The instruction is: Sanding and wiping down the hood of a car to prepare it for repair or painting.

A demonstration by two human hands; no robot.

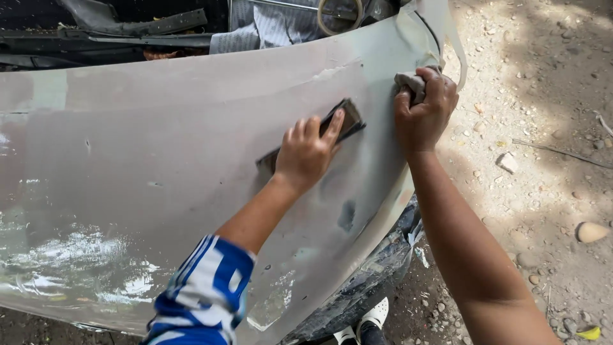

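Pressing dark sanding block (332, 131) flat onto grey primed car hood (159, 140) with left hand (306, 153), fingers spread over block. Gripping crumpled grey rag (408, 83) in closed right hand (424, 108) at hood's right edge, above gravel ground (543, 128).

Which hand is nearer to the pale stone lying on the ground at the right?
Right. The right hand grips a rag at the hood's edge, closer to the stone; the left hand presses a sanding block farther left.

From my feed the car hood (159, 147) looks matt grey and sanded dull, but wet and glossy lower left. Dark sanding block (338, 128) looks rough; rag (410, 84) is crumpled cloth. Ground (543, 128) is dusty gravel.
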